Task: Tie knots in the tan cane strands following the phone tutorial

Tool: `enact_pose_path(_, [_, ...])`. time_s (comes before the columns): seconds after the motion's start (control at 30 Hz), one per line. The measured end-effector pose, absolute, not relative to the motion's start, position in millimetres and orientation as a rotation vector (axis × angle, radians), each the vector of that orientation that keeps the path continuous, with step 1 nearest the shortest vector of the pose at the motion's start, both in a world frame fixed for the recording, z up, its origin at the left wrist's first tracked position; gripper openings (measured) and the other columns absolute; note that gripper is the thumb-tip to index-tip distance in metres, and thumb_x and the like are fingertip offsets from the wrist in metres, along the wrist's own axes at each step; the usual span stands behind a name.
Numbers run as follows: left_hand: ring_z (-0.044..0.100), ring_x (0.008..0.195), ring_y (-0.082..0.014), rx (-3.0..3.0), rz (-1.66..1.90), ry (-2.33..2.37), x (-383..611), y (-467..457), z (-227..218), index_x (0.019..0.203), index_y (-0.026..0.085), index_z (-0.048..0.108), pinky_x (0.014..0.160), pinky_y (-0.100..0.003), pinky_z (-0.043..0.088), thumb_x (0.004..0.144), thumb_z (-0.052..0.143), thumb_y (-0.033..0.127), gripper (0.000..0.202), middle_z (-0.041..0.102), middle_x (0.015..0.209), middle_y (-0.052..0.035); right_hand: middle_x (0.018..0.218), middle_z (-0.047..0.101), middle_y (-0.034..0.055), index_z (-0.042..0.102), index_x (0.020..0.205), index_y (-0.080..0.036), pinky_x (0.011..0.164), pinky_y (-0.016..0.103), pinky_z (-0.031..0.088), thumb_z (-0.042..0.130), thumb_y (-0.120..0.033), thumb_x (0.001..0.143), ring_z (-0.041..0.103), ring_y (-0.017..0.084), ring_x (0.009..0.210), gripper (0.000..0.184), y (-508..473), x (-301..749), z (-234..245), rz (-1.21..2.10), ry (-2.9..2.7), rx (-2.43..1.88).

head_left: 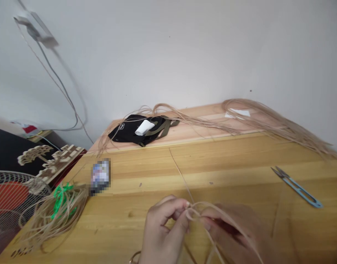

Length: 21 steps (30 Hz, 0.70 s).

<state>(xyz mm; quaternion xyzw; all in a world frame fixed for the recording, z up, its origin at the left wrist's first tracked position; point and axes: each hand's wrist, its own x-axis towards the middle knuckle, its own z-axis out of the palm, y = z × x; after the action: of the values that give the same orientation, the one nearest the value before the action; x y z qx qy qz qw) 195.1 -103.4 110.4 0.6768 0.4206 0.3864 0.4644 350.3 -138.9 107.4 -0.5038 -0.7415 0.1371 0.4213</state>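
Note:
At the table's near middle, my left hand [168, 225] pinches thin tan rattan-like strips [234, 223] between thumb and forefinger. Close beside it on the right, my right hand [231, 229] is closed on the same strips and looks slightly blurred. A small loop of strip bends between the fingertips of both hands. One strip end runs away from the fingers toward the back of the table, and other lengths hang down past the bottom edge. Blue-handled thread snips [299, 189] lie to the right, apart from my hands.
A coil of strips with green ties [61, 209] lies at the left edge, near a fan [11, 198]. Behind are a black bag [129, 130] with a white roll [144, 127], and long strip bundles [284, 128]. A blurred-out packet [100, 176] lies left of centre on the wooden table [146, 168].

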Motion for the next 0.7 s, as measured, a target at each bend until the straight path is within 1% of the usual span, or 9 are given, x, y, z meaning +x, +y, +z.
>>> enact_pose_path(0.1, [0.046,0.052,-0.0087,1.683,0.960,1.031,196,-104,113,0.064,0.013,0.059,0.050,-0.019,0.036,0.076,0.053,0.024,0.017,0.046,0.055,0.0000,0.048,0.049,-0.0070,0.056,0.071,-0.022,0.038,0.017,0.029,0.047,-0.020,0.078,0.043,0.006,0.038,0.011,-138,353,107,0.417,-1.839,-1.212])
enact_pose_path(0.2, [0.046,0.050,-0.0080,1.657,0.997,1.008,197,-105,111,0.065,0.014,0.060,0.048,-0.019,0.035,0.075,0.054,0.023,0.015,0.045,0.054,0.0009,0.046,0.047,-0.0066,0.056,0.066,-0.021,0.038,0.017,0.028,0.047,-0.018,0.076,0.042,0.006,0.038,0.014,-138,352,105,0.364,-1.806,-1.230])
enact_pose_path(0.3, [0.046,0.047,-0.0072,1.604,0.990,0.995,197,-106,109,0.066,0.014,0.061,0.047,-0.018,0.035,0.074,0.054,0.022,0.014,0.046,0.055,0.0010,0.046,0.049,-0.0060,0.054,0.061,-0.021,0.038,0.017,0.029,0.045,-0.018,0.074,0.044,0.007,0.039,0.016,-138,349,103,0.320,-1.786,-1.254])
enact_pose_path(0.4, [0.047,0.049,-0.0082,1.645,0.980,1.004,197,-107,110,0.063,0.014,0.060,0.046,-0.019,0.035,0.074,0.054,0.023,0.016,0.046,0.054,0.0004,0.043,0.048,-0.0057,0.051,0.056,-0.020,0.037,0.017,0.029,0.044,-0.017,0.071,0.043,0.007,0.038,0.017,-139,346,105,0.209,-1.798,-1.289])
enact_pose_path(0.53, [0.047,0.052,-0.0096,1.779,0.925,1.050,195,-107,115,0.066,0.014,0.059,0.049,-0.019,0.037,0.076,0.052,0.022,0.015,0.047,0.055,0.0000,0.049,0.053,-0.0038,0.052,0.060,-0.020,0.041,0.019,0.032,0.042,-0.012,0.071,0.045,0.008,0.041,0.017,-143,343,109,0.081,-1.915,-1.351])
enact_pose_path(0.63, [0.049,0.054,-0.0100,1.871,0.883,1.093,195,-107,115,0.069,0.015,0.059,0.051,-0.020,0.037,0.077,0.049,0.019,0.013,0.049,0.058,-0.0006,0.052,0.055,-0.0041,0.051,0.062,-0.020,0.041,0.019,0.032,0.040,-0.012,0.072,0.046,0.009,0.041,0.016,-144,343,107,0.137,-2.071,-1.366])
enact_pose_path(0.7, [0.049,0.056,-0.0102,1.915,0.889,1.118,195,-108,113,0.071,0.015,0.059,0.051,-0.020,0.038,0.078,0.048,0.018,0.013,0.051,0.061,-0.0011,0.055,0.057,-0.0037,0.052,0.068,-0.020,0.043,0.020,0.034,0.039,-0.015,0.074,0.049,0.009,0.043,0.015,-143,343,104,0.212,-2.171,-1.410])
